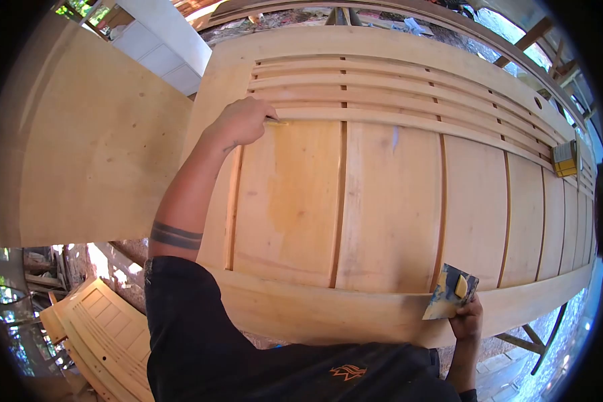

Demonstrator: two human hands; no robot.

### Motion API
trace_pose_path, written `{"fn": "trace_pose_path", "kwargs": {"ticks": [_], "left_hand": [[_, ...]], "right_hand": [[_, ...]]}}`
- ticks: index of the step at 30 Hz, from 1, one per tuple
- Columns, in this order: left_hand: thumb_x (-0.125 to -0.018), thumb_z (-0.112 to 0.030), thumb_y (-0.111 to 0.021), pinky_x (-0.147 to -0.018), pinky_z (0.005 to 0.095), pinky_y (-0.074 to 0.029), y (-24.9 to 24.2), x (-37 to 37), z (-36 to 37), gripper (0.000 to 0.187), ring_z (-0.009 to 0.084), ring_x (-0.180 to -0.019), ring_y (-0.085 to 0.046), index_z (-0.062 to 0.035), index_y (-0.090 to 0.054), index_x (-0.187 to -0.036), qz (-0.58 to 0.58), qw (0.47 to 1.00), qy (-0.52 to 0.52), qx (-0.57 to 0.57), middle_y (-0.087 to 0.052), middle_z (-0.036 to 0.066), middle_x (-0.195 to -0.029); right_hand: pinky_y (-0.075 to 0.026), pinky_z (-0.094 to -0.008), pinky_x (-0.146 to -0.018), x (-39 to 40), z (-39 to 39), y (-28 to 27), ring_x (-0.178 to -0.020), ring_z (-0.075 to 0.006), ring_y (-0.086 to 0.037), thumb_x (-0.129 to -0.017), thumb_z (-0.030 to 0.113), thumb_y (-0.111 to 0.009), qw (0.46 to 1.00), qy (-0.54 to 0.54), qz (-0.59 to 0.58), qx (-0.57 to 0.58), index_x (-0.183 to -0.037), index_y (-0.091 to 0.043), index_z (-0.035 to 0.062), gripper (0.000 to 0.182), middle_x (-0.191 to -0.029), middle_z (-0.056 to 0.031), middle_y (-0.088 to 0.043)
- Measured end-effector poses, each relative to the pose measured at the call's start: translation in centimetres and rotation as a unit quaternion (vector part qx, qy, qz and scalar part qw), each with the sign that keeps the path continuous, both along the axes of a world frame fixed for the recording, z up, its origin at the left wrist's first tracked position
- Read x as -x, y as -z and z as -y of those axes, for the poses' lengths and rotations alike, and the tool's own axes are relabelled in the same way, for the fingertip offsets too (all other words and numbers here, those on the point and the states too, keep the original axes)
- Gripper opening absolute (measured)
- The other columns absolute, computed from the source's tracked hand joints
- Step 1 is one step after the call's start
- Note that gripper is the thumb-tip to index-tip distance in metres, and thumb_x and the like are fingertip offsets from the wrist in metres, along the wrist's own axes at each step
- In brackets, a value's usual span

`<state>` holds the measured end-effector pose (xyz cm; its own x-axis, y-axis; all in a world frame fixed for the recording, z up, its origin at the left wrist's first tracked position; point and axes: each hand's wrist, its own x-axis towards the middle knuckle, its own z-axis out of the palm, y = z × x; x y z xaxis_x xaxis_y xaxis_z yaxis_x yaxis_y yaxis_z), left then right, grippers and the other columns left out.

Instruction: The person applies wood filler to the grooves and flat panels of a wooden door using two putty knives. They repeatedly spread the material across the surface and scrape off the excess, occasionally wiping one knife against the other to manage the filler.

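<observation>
Pinching a thin tool [271, 120] by its handle, the left hand [242, 120] is at the left part of the wooden door [392, 201], just below its slats, and most of the tool is hidden by the closed fingers. From here I can't make out whether its edge touches the wood. The right hand [467, 319], by the door's near edge, grips a smeared plate [443, 303] bearing a yellowish dab [461, 286]; its thumb and part of the palm are hard to see. The door's far right end curves into the dark rim of the head view, and the tin [565, 159] standing there shows no readable label. A wet-looking yellowish patch [301, 177] marks the leftmost wide panel. The door lies flat, a trestle leg [520, 343] below its near right side. Left of it is a broad board [94, 141]; beyond its upper left corner, a white cabinet [155, 50]; off its lower left, a smaller slatted panel [107, 335].
</observation>
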<state>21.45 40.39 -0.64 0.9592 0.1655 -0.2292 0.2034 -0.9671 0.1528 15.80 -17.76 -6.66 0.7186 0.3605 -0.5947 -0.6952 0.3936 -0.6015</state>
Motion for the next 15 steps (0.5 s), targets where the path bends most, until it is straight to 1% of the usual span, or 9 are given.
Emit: {"fn": "trace_pose_path", "kwargs": {"ticks": [2,5,8,11,14,15], "left_hand": [[-0.072,0.003,-0.047,-0.079,0.0388,-0.048,0.6,-0.3,-0.2,0.038,0.0309,-0.091,-0.06,-0.0102,-0.067,-0.101,0.013,1.0,-0.002,0.004,-0.064,0.015,-0.097],[-0.072,0.003,-0.048,-0.079,0.039,-0.048,1.0,-0.8,-0.1,0.037,0.031,-0.091,-0.061,-0.0093,-0.066,-0.101,0.001,1.0,-0.022,0.014,-0.064,0.016,-0.097],[-0.071,0.003,-0.048,-0.079,0.0388,-0.048,2.0,-0.7,-0.6,0.037,0.0313,-0.09,-0.061,-0.0093,-0.066,-0.1,0.024,0.999,-0.013,0.035,-0.064,0.015,-0.097],[-0.072,0.004,-0.049,-0.079,0.0389,-0.048,2.9,0.3,0.3,0.036,0.0308,-0.091,-0.06,-0.01,-0.066,-0.1,0.055,0.998,-0.021,0.014,-0.063,0.014,-0.101],[-0.069,0.008,-0.049,-0.08,0.0391,-0.047,4.0,2.5,2.2,0.038,0.0319,-0.094,-0.058,-0.0067,-0.066,-0.099,0.107,0.993,-0.044,-0.008,-0.062,0.013,-0.104],[-0.068,0.008,-0.049,-0.08,0.0392,-0.047,4.8,3.6,2.5,0.038,0.0313,-0.095,-0.058,-0.0063,-0.065,-0.099,0.138,0.99,-0.038,-0.009,-0.062,0.012,-0.104]], "right_hand": [[-0.041,-0.0456,-0.099,0.3,0.4,-0.3,-0.11,-0.0329,-0.054,-0.056,-0.002,-0.042,1.0,0.007,-0.004,0.0,-0.118,-0.048,-0.0045,0.062,-0.117,-0.0177,-0.056],[-0.041,-0.0452,-0.098,0.7,0.8,-0.2,-0.11,-0.0328,-0.054,-0.056,-0.002,-0.042,1.0,0.018,-0.003,-0.002,-0.117,-0.049,-0.0046,0.061,-0.116,-0.0178,-0.056],[-0.041,-0.0447,-0.098,1.0,1.1,0.0,-0.109,-0.0328,-0.054,-0.056,-0.002,-0.042,1.0,0.027,-0.008,0.002,-0.117,-0.049,-0.0047,0.062,-0.116,-0.0179,-0.057],[-0.041,-0.0444,-0.099,1.0,1.0,0.2,-0.108,-0.0329,-0.055,-0.056,-0.003,-0.042,1.0,0.02,0.0,0.003,-0.117,-0.049,-0.0048,0.062,-0.116,-0.018,-0.057],[-0.039,-0.0448,-0.101,0.5,0.7,-0.2,-0.11,-0.0318,-0.053,-0.054,-0.003,-0.044,1.0,0.004,-0.011,-0.012,-0.116,-0.05,-0.005,0.063,-0.115,-0.0173,-0.058],[-0.039,-0.0446,-0.1,0.5,1.0,0.1,-0.11,-0.0316,-0.054,-0.053,-0.003,-0.045,1.0,0.004,-0.014,-0.01,-0.116,-0.049,-0.0052,0.063,-0.115,-0.0171,-0.058]]}}
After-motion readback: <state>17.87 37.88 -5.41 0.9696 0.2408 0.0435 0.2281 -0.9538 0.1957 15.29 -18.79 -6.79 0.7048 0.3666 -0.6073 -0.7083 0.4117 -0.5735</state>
